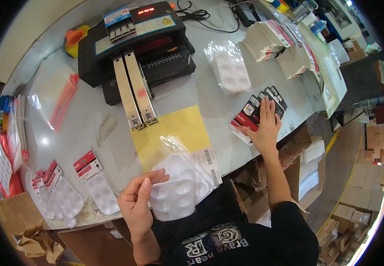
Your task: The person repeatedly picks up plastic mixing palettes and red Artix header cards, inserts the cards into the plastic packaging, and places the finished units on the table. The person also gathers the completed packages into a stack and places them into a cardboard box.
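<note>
At the table's near edge my left hand (141, 201) is closed on a white plastic paint palette (173, 205) with round wells, thumb in front and fingers behind. More white palettes in clear plastic bags (204, 179) lie right behind it, overlapping a yellow sheet (174, 128). Over to the right, my right hand (265, 128) rests with fingers stretched out on a fanned set of black, red and white header cards (244, 122). Beyond it lies a clear-bagged stack of palettes (232, 71). On the left are bagged palettes with red and black header cards (101, 190).
A black machine (143, 48) with a red digital display and a metal rail stands at the back. Stacked cards (267, 40) fill the back right. Clear bags with a red strip (63, 102) lie left. An open carton (309, 173) stands below the right edge.
</note>
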A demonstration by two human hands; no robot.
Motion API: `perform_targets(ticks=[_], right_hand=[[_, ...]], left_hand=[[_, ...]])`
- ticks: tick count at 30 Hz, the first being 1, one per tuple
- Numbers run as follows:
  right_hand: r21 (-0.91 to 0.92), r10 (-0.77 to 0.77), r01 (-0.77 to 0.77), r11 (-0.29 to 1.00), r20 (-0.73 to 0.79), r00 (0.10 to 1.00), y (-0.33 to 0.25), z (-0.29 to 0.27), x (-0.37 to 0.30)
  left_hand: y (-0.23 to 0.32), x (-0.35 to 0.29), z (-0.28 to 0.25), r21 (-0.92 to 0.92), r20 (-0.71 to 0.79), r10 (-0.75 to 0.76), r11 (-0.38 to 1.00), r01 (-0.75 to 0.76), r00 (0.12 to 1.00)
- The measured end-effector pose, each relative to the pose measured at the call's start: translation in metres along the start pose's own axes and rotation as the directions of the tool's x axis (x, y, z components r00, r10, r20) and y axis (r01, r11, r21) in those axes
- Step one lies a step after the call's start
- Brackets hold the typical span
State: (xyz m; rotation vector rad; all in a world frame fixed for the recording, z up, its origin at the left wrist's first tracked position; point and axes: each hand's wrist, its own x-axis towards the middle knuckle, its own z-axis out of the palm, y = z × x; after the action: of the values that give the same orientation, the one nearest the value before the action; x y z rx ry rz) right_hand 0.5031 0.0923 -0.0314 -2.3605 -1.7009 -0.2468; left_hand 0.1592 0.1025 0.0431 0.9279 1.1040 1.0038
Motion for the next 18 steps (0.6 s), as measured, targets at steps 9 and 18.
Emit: perform_targets(ticks=[9, 18], right_hand=[[0.025, -0.044, 0.044, 0.999, -0.007, 0.999, -0.006, 0.009, -0.015], [-0.004, -0.078, 0.079, 0.997, -0.189, 0.979, -0.012, 0.018, -0.023]], left_hand=[[-0.004, -0.001, 0.004, 0.032, 0.013, 0.005, 0.999, -0.005, 1.000], [-0.001, -0.005, 0.006, 0.024, 0.005, 0.004, 1.000, -0.004, 1.000]])
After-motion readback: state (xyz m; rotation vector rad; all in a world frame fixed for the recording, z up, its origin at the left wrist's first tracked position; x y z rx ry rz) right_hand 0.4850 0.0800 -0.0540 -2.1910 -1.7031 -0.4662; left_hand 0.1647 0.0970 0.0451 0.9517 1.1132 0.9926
